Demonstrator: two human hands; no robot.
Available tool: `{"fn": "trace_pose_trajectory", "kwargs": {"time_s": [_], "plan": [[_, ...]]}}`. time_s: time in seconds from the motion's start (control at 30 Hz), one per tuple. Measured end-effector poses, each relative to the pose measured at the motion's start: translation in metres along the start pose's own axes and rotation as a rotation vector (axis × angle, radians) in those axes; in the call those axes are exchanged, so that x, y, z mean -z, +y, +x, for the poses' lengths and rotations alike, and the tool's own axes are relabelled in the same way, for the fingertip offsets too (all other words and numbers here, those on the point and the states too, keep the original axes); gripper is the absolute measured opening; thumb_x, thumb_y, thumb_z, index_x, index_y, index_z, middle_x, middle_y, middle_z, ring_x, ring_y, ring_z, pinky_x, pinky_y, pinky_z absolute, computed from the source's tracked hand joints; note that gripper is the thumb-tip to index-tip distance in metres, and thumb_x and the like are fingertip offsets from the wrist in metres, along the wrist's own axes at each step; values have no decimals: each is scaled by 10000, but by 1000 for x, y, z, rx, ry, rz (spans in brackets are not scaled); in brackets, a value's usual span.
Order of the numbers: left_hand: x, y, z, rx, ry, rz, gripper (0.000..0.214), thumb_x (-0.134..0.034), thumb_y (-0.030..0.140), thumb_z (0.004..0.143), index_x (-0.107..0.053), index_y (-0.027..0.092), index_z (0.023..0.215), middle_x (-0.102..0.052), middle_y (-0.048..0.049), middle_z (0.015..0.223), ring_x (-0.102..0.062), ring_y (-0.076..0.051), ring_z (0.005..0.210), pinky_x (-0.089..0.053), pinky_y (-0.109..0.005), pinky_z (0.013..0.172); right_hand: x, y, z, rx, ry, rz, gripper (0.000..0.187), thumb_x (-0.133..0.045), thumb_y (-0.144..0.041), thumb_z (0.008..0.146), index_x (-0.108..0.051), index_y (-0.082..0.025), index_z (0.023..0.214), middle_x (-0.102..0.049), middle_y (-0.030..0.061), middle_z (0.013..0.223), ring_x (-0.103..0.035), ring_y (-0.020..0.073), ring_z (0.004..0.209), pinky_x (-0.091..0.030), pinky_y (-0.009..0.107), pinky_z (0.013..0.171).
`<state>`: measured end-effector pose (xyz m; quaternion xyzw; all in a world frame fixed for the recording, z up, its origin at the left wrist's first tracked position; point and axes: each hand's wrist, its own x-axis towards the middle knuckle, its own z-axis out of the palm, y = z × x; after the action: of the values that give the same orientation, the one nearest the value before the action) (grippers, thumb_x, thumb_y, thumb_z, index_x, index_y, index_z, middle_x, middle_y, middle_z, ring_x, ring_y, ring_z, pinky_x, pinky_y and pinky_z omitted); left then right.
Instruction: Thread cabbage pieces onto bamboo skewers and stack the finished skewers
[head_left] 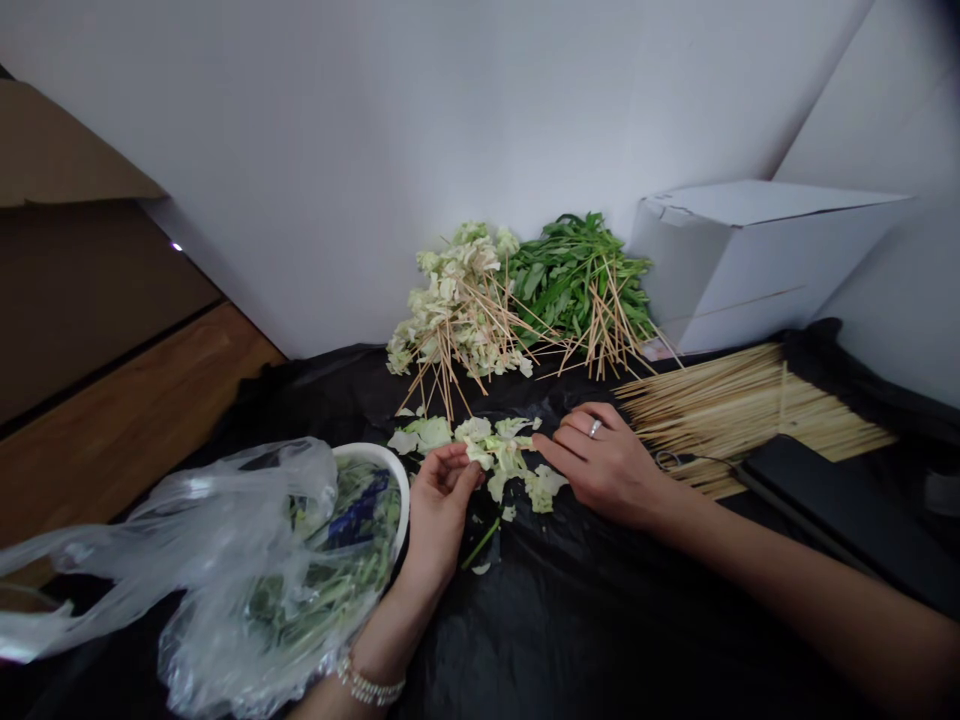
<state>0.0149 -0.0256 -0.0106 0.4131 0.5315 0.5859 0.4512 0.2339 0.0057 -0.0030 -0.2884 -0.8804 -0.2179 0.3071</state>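
Note:
Loose pale green cabbage pieces (501, 452) lie on the black plastic sheet (570, 610) in front of me. My left hand (439, 505) has its fingers curled and pinches a cabbage piece at the left edge of the little heap. My right hand (604, 460), with a ring on one finger, rests on the sheet beside the heap; its fingers are stretched out and the index tip touches the cabbage. A green stem (482, 541) lies just below the left hand.
A white bowl (390, 470) of greens wrapped in a clear plastic bag (217, 560) sits at the left. Skewered cabbage (457, 310) and skewered green leaves (577, 285) are stacked against the wall. Bare bamboo skewers (742, 410), a white box (757, 260) and a dark flat object (832, 500) are at the right.

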Motion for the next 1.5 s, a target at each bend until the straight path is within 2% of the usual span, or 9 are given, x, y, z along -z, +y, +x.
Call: {"fn": "trace_pose_trajectory", "kwargs": {"time_s": [0.2, 0.87, 1.17, 1.5], "plan": [[1, -2, 1, -1, -13, 5, 285, -781, 283, 692, -626, 166, 901, -673, -6, 819, -646, -128, 738, -518, -259, 749, -1, -2, -1, 11, -2, 7, 314, -449, -68, 875, -679, -146, 1074, -637, 55, 796, -503, 207, 832, -369, 399, 845], [1, 0, 0, -30, -19, 67, 190, -760, 274, 721, -647, 175, 839, -659, 11, 755, -607, -117, 681, -482, -238, 697, -2, -3, -2, 3, -8, -7, 296, -453, -73, 887, -680, -114, 1074, -627, 57, 781, -492, 207, 816, -370, 397, 838], [3, -1, 1, -26, -60, 54, 180, -771, 267, 717, -664, 183, 834, -667, 11, 750, -612, -125, 691, -483, -246, 704, -3, -5, -2, 15, 9, -1, 299, -447, -68, 887, -680, -91, 1073, -617, 64, 776, -481, 210, 802, -366, 379, 772], [2, -1, 2, -25, -41, 35, 187, -778, 258, 706, -676, 173, 837, -658, 21, 726, -596, -108, 680, -485, -227, 707, -7, -10, -3, 24, -6, 25, 261, -439, -103, 934, -684, -64, 1017, -586, 61, 713, -463, 203, 733, -346, 366, 714]]}}
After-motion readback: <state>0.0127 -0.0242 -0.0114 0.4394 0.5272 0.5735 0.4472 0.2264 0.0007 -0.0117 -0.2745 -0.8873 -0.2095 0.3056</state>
